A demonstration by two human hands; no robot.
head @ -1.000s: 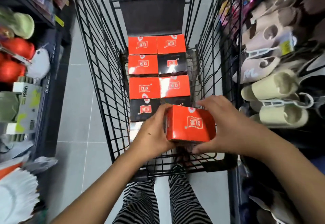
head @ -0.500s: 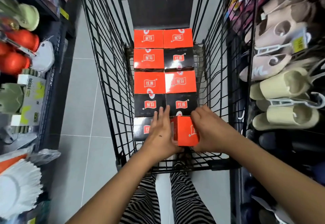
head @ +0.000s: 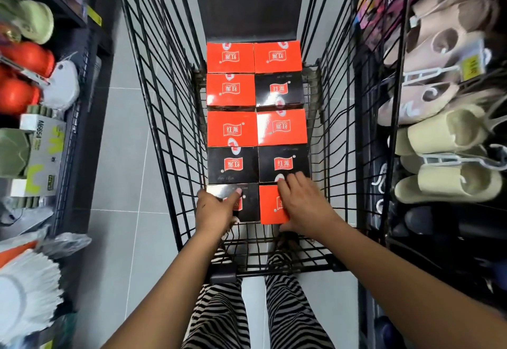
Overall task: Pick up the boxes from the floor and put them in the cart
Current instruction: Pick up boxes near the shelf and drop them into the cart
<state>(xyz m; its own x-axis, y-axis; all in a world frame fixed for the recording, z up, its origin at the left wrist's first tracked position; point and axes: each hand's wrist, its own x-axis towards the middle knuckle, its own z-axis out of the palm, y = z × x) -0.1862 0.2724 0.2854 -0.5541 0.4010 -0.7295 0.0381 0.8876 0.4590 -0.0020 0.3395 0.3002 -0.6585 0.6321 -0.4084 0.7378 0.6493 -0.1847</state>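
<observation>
Ten boxes [head: 231, 129], orange and black, lie in two columns on the bottom of the cart [head: 164, 134], running from 12 o'clock down to 6 o'clock. The nearest row is the one in hand. There the orange box [head: 270, 206] sits at about 5 o'clock, touching the black box [head: 249, 206] beside it at 7 o'clock. The right hand [head: 304, 206] lies flat over the orange box, its fingers fairly straight and their tips reaching the row beyond at 12 o'clock; it presses rather than grips. The left hand [head: 216, 211] rests on the black box in much the same way, fingers laid out and curled round nothing.

I judge this to be the seating step, with the orange box down in the cart and being squared into its row. The next move calls for lifting both hands clear without dragging the row askew. Then comes a turn to the floor [head: 123, 156] at 9 o'clock of the cart, where no box shows in this view.
</observation>
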